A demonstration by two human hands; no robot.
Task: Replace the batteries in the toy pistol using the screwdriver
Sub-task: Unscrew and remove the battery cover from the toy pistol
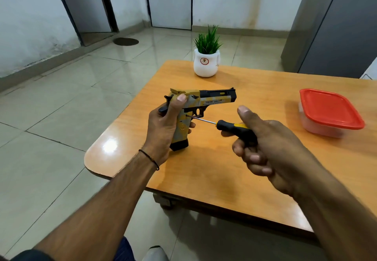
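Left hand [165,127] wraps the grip of the toy pistol [204,101], thumb up along the rear of the slide; pistol is upright, butt on or just above the wooden table [224,169] (contact not resolvable), barrel pointing to the person's right.

Right hand [263,144] is clenched on the black-and-yellow handle of the screwdriver [230,127], thumb raised clear of the handle; fingers curled under it.

Key relation: the screwdriver's long axis runs roughly level, from the right hand leftward and slightly up, toward the side of the grip; the metal shaft's tip sits at a small dark spot on the grip just behind the trigger guard, presumably the battery-cover screw; whether the tip is seated in the screw head is too small to tell. The pistol lies left of the right hand, near; the tool meets the grip face close to square.

Judgement: step in hand is loosening the cover screw; cover looks still on; no batteries in view. Turning calls for pressure along the shaft, with the left hand bracing against it; a tilted tip could slip out.

Also on the table: red-lidded container [330,111], well to the right; potted plant [207,60], far edge.
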